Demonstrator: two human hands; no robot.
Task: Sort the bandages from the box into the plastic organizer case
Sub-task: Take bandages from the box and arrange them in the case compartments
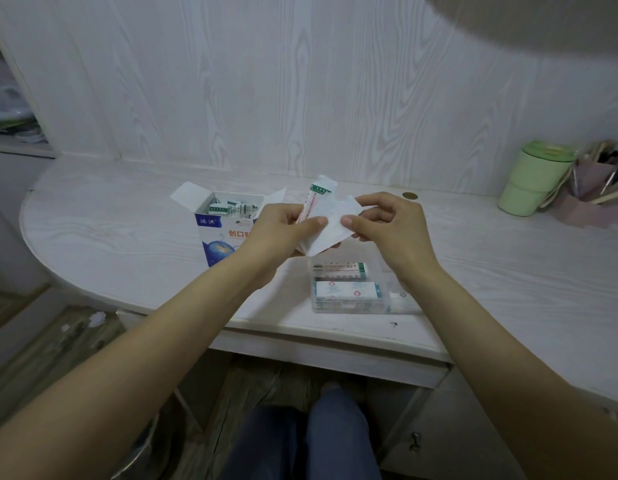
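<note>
Some bandages (342, 270) already in organizer case (349, 306); many left in box (219, 230). My left hand (283, 233) and right hand (387, 223) fingers pinching bandage strip (326, 220) above case.

White desk (127, 237), box (219, 237), organizer case (349, 292), cup (532, 181)

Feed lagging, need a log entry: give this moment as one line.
stage: unwrapping | left hand: holds white paper bandage packet | right hand: pinches packet | blue-white cardboard box: open, bandages inside | clear plastic organizer case: partly filled
</note>
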